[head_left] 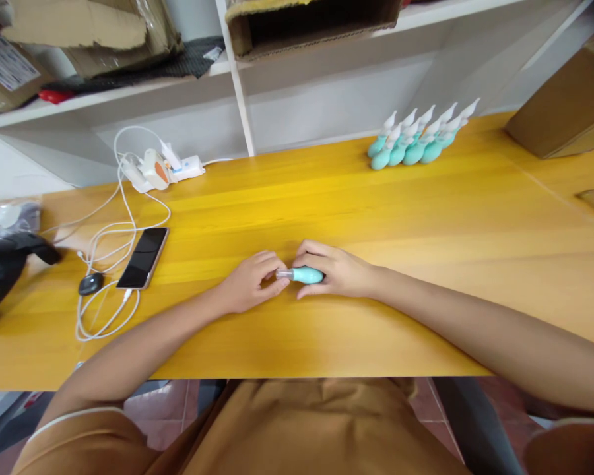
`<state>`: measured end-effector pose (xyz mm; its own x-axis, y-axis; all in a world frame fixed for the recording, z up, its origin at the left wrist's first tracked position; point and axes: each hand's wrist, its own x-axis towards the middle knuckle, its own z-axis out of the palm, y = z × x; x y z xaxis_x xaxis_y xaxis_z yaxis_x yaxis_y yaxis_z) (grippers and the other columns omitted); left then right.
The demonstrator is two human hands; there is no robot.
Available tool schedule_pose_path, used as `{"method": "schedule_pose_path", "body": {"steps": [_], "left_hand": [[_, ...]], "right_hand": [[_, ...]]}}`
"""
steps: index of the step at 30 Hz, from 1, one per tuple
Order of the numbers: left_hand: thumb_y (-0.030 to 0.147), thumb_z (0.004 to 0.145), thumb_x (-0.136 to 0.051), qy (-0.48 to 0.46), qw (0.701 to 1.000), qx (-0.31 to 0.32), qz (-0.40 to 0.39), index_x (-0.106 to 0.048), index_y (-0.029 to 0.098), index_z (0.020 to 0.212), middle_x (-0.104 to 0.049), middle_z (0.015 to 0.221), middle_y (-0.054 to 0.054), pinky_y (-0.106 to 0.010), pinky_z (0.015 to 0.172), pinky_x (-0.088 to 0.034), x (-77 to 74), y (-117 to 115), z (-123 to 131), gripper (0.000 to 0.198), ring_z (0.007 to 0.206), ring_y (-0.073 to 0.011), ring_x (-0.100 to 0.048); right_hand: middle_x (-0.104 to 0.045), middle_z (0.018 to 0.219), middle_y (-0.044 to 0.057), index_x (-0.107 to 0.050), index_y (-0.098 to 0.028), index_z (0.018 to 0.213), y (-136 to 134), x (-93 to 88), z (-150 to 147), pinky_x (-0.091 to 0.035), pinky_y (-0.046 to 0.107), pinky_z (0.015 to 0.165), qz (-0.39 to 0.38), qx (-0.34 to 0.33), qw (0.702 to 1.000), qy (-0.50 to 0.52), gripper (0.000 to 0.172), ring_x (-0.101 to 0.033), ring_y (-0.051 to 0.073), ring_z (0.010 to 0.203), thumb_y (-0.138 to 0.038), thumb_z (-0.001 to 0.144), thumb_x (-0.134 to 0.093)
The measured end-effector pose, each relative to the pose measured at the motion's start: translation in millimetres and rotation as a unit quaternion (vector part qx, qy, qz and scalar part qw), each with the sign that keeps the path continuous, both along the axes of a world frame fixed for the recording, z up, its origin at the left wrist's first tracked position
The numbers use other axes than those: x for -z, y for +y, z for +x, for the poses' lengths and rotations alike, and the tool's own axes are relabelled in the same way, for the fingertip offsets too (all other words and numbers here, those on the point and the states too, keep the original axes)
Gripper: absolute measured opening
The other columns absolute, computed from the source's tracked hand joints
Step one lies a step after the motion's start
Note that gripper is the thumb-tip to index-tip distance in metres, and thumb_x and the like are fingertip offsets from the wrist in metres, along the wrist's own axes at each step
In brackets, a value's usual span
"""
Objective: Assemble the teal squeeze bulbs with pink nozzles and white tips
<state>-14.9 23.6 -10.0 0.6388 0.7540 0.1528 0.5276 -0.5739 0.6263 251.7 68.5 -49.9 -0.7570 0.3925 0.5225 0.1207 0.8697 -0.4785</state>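
A small teal bulb syringe [307, 275] with a clear tube-like tip lies level between my hands, above the middle of the yellow wooden table [297, 343]. My left hand [254, 280] pinches the clear tip between thumb and fingers. Curved around the rounded teal end is my right hand [337, 270], its thumb on the near side and its fingers on the far side. Several similar teal bulb syringes [413, 153] with pointed white tips stand upright in rows at the back right of the table.
To the left lie a phone [143, 257], tangled white cables [103, 237] and a small black device [90, 284]. A power strip [188, 168] with plugs sits at the back. Black headgear-like equipment [10, 264] is at the far left. A cardboard box [564, 99] stands at right; shelves rise behind.
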Motion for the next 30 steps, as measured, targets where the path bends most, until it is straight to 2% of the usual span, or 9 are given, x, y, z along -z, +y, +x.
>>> {"method": "schedule_pose_path", "body": {"steps": [3, 6, 11, 15, 18, 20, 24, 27, 30], "left_hand": [[0.044, 0.108, -0.059, -0.016, 1.000, 0.004, -0.019, -0.064, 0.020, 0.093, -0.056, 0.084, 0.000, -0.031, 0.077, -0.040, 0.9, 0, -2, 0.029, 0.080, -0.0177, -0.053], [0.049, 0.111, -0.054, -0.064, 0.995, 0.013, -0.073, -0.067, 0.020, 0.092, -0.059, 0.085, 0.000, -0.030, 0.076, -0.041, 0.3, 2, -6, 0.037, 0.079, -0.0163, -0.056], [0.063, 0.111, -0.049, -0.116, 0.981, 0.053, -0.147, -0.071, 0.019, 0.091, -0.063, 0.089, -0.002, -0.031, 0.082, -0.044, -3.6, 8, -6, 0.053, 0.080, -0.0164, -0.058], [0.067, 0.108, -0.053, -0.152, 0.965, 0.075, -0.203, -0.073, 0.019, 0.092, -0.064, 0.091, -0.004, -0.033, 0.087, -0.046, -1.6, 12, -8, 0.054, 0.085, -0.0180, -0.060], [0.072, 0.106, -0.053, -0.202, 0.948, 0.036, -0.245, -0.072, 0.019, 0.094, -0.063, 0.094, -0.005, -0.033, 0.081, -0.047, 3.4, 16, -15, 0.057, 0.084, -0.0190, -0.060], [0.074, 0.105, -0.051, -0.213, 0.952, -0.027, -0.217, -0.071, 0.020, 0.095, -0.063, 0.096, -0.006, -0.033, 0.078, -0.047, 6.4, 21, -21, 0.059, 0.084, -0.0199, -0.059], [0.058, 0.106, -0.062, -0.121, 0.983, -0.135, -0.037, -0.076, 0.023, 0.108, -0.065, 0.098, -0.005, -0.033, 0.080, -0.048, 9.9, 32, -27, 0.038, 0.088, -0.0197, -0.059], [0.036, 0.104, -0.069, -0.055, 0.983, -0.164, 0.058, -0.077, 0.024, 0.112, -0.064, 0.098, -0.003, -0.032, 0.083, -0.051, 11.9, 35, -25, 0.017, 0.088, -0.0182, -0.061], [0.026, 0.101, -0.071, -0.030, 0.979, -0.163, 0.118, -0.077, 0.023, 0.108, -0.065, 0.100, -0.003, -0.034, 0.090, -0.053, 13.7, 32, -22, 0.010, 0.094, -0.0189, -0.065]], "right_hand": [[-0.066, 0.112, 0.012, -0.071, -0.016, 0.120, -6, -1.0, -3, -0.058, 0.032, 0.079, 0.040, 0.022, 0.999, -0.011, 0.046, -0.066, 0.020, 0.089, -0.059, 0.102, -0.072], [-0.066, 0.111, 0.012, -0.072, -0.016, 0.118, -11, -5.6, -8, -0.056, 0.031, 0.080, 0.018, 0.024, 0.999, 0.015, 0.042, -0.065, 0.020, 0.090, -0.055, 0.103, -0.072], [-0.064, 0.102, 0.007, -0.078, -0.017, 0.111, -7, -9.0, -13, -0.054, 0.028, 0.081, -0.120, -0.042, 0.988, 0.088, 0.033, -0.064, 0.017, 0.090, -0.049, 0.099, -0.079], [-0.065, 0.102, 0.005, -0.080, -0.017, 0.105, 2, -6.1, -14, -0.053, 0.029, 0.080, -0.232, -0.074, 0.963, 0.113, 0.031, -0.064, 0.015, 0.087, -0.047, 0.096, -0.085], [-0.068, 0.103, 0.007, -0.082, -0.019, 0.103, 10, -6.0, -9, -0.053, 0.031, 0.083, -0.308, -0.073, 0.940, 0.123, 0.033, -0.064, 0.017, 0.089, -0.052, 0.098, -0.081], [-0.067, 0.108, 0.008, -0.083, -0.021, 0.104, 16, -6.2, -6, -0.053, 0.035, 0.090, -0.332, -0.039, 0.930, 0.150, 0.037, -0.064, 0.020, 0.096, -0.058, 0.096, -0.081], [-0.058, 0.107, 0.007, -0.086, -0.027, 0.103, 22, -3.2, -6, -0.049, 0.044, 0.106, -0.296, 0.083, 0.930, 0.203, 0.049, -0.057, 0.025, 0.110, -0.071, 0.081, -0.088], [-0.053, 0.099, 0.006, -0.086, -0.029, 0.102, 22, 1.1, -9, -0.050, 0.042, 0.096, -0.270, 0.145, 0.932, 0.192, 0.053, -0.054, 0.025, 0.103, -0.076, 0.077, -0.088], [-0.056, 0.098, 0.005, -0.083, -0.027, 0.105, 20, 4.0, -11, -0.050, 0.037, 0.081, -0.262, 0.166, 0.935, 0.171, 0.051, -0.055, 0.022, 0.091, -0.072, 0.081, -0.088]]}}
